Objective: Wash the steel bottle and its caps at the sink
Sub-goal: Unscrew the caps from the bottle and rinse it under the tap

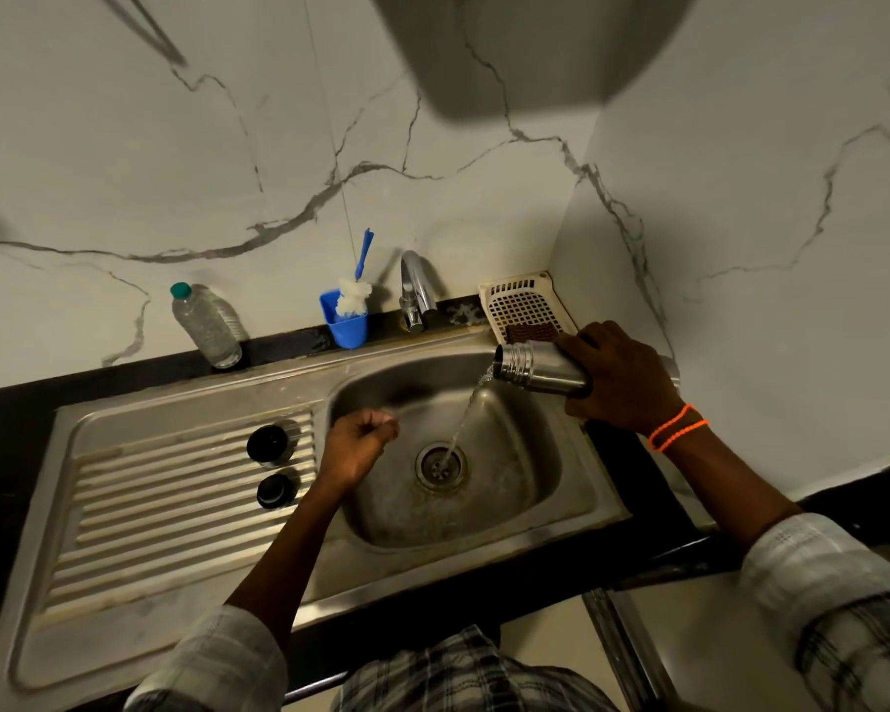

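The right hand (620,380) grips the tilted steel bottle (540,365) over the sink's (581,511) rim; the left hand (358,447), loosely fisted and holding nothing, hovers above the basin.

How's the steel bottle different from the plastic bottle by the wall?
The steel bottle is opaque metal; the plastic bottle is clear. The steel bottle is uncapped, tipped sideways in the right hand, pouring water into the sink; the plastic bottle stands on the counter with its green cap on.

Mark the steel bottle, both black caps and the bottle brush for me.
steel bottle (540,371): head view, neck and shoulder.
far black cap (268,444): head view, top face.
near black cap (274,489): head view, top face.
bottle brush (353,296): head view, white bristles.
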